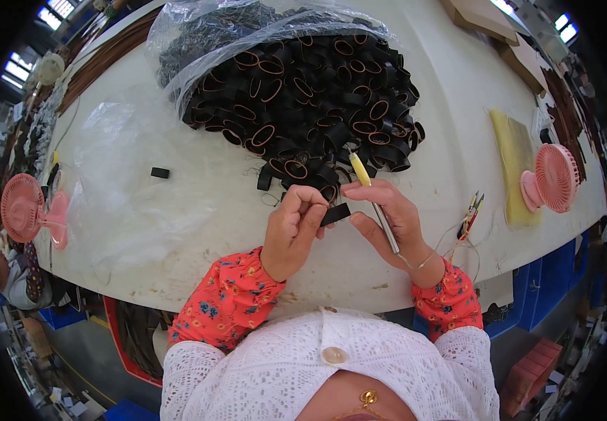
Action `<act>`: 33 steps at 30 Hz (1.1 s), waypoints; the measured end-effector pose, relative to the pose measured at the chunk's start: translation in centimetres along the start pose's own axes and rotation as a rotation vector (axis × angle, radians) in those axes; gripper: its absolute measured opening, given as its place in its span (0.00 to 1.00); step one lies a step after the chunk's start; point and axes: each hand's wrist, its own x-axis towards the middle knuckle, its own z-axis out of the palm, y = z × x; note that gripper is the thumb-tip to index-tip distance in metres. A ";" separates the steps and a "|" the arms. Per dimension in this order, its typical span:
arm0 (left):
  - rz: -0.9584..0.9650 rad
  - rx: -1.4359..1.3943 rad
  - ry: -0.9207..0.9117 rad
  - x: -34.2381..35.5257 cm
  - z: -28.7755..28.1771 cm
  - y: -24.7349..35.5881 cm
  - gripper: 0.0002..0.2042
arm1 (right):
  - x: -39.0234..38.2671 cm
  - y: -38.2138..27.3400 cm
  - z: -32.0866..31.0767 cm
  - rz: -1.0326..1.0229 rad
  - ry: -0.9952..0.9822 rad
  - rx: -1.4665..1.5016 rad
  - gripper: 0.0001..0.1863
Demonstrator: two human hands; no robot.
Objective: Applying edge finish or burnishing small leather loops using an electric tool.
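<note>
My left hand (289, 235) pinches a small black band loop (335, 214) between thumb and fingertips, just short of a large heap. In my right hand (396, 217) lies a slim pen-shaped tool (360, 170) with a yellow part and a silver shaft, its yellow end pointing away toward the heap. A thin cord runs from the tool's near end past my wrist. The heap of black loops (303, 91) with tan inner edges fills the middle of the table, partly under a clear plastic bag (208, 52). One loose loop (160, 172) lies off to the left.
Thread snips (470, 215) lie to my right, near a yellow pad (510, 165) and a pink fan (554, 179). Another pink fan (24, 208) stands at the left edge. Clear plastic film (117, 189) covers the table's left part. Brown strips (110, 56) lie far left.
</note>
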 end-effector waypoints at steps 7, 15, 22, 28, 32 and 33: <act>0.029 -0.148 0.099 0.6 -0.1 0.3 0.05 | -0.3 0.1 0.3 -0.031 -0.032 -0.065 0.15; 0.073 0.252 0.192 0.6 -0.3 0.7 0.10 | -0.8 1.3 0.7 0.061 0.185 0.037 0.12; 0.351 0.417 0.172 -0.1 0.6 0.7 0.09 | -1.1 1.3 1.5 0.099 0.245 0.239 0.14; 0.174 0.058 0.118 -0.2 0.8 -0.3 0.08 | -0.9 1.5 1.8 -0.011 0.195 0.103 0.17; 0.026 -0.106 0.043 0.0 -0.2 -0.3 0.05 | -1.0 1.2 1.6 -0.070 0.080 0.031 0.17; -0.032 -0.119 -0.005 0.0 -0.4 -0.4 0.04 | -1.0 1.1 1.5 -0.065 0.079 0.030 0.17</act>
